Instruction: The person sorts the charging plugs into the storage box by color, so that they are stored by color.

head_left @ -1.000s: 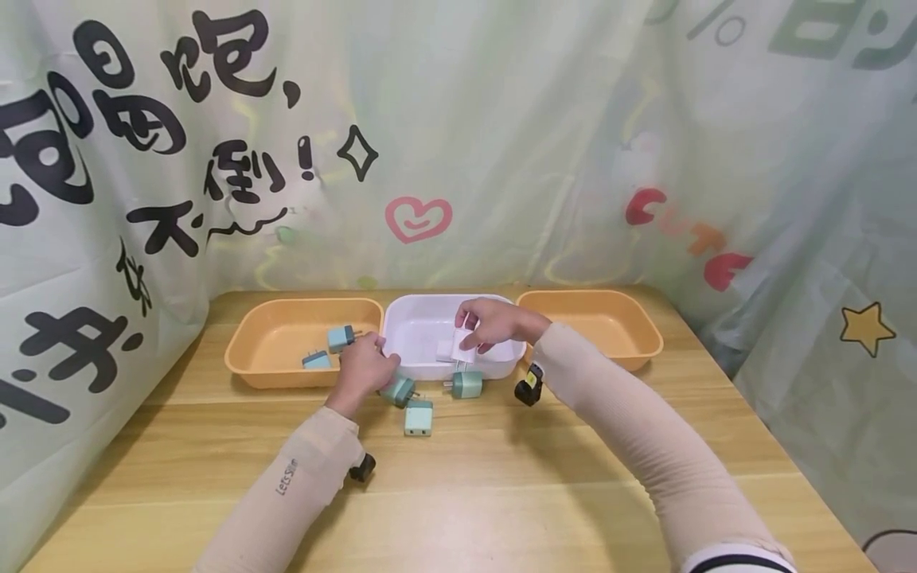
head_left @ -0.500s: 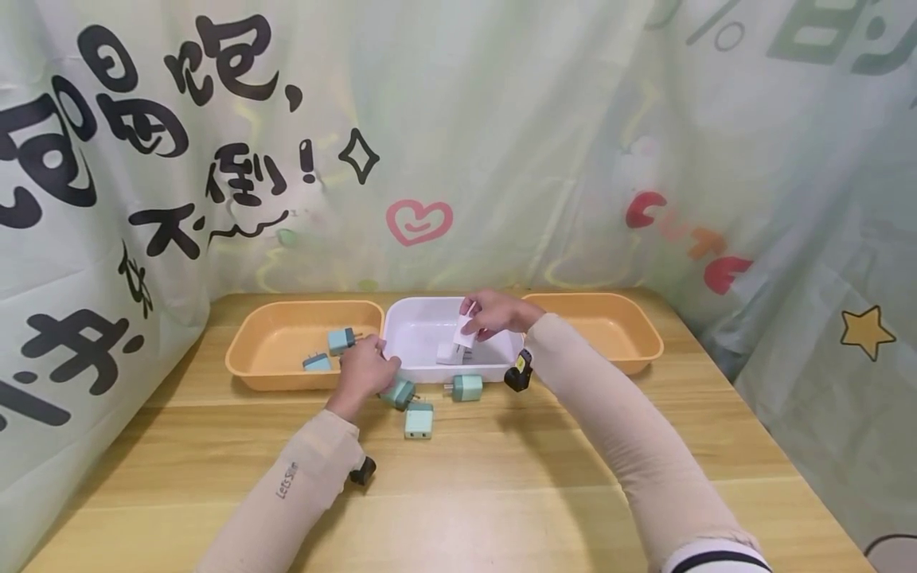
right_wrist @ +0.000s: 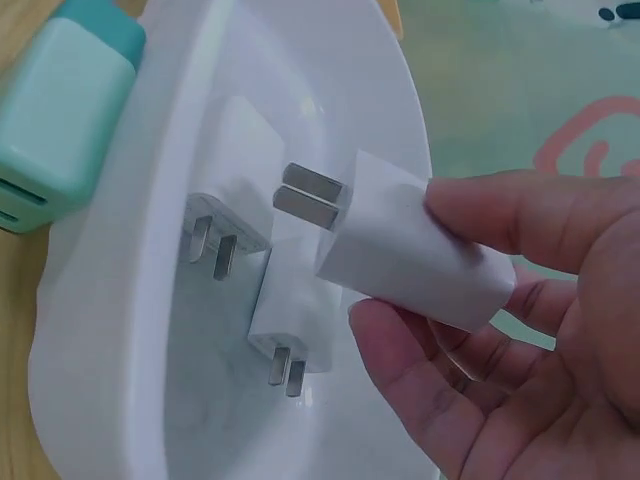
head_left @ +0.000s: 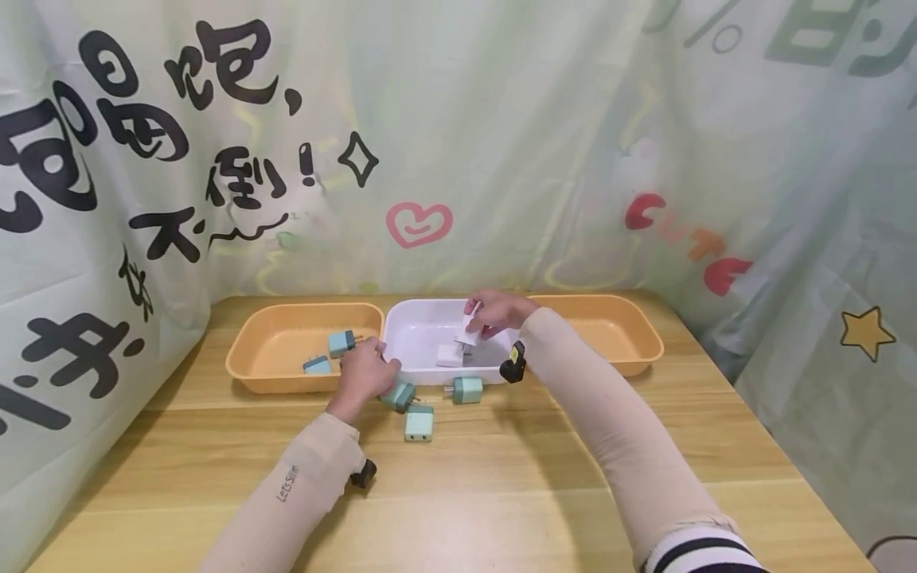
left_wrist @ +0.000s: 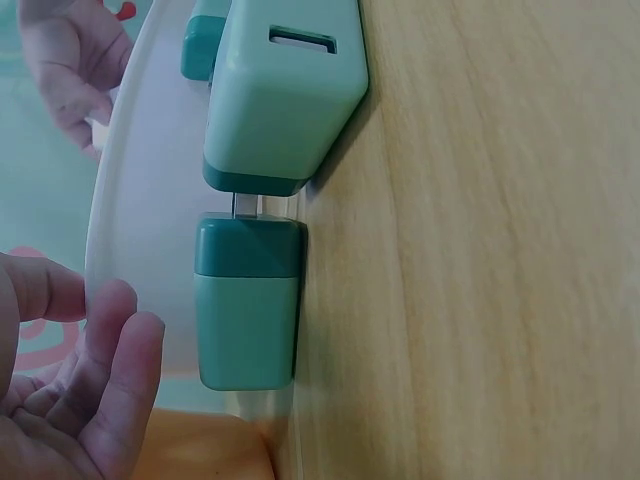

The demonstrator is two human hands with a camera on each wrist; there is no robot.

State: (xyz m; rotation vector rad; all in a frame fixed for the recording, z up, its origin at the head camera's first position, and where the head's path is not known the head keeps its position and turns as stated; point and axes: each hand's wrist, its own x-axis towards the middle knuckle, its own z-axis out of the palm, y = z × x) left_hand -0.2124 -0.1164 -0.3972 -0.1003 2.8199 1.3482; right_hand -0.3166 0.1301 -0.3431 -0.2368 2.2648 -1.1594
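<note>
In the head view my right hand is over the white tray. It pinches a white charger plug between thumb and fingers, prongs pointing away from the palm. Beneath it, two more white charger plugs lie in the tray, prongs showing. My left hand is at the tray's left end. In the left wrist view its thumb and fingertips pinch the white rim. Several green charger plugs lie on the table along the tray's near side, one close to my left fingers.
An orange tray on the left holds two blue charger plugs. Another orange tray stands on the right. All three trays form a row at the back of the wooden table, before a printed curtain.
My right hand has lifted slightly and moved a little to the right with the white charger plug, tilting it. My left hand stays at the tray rim.
</note>
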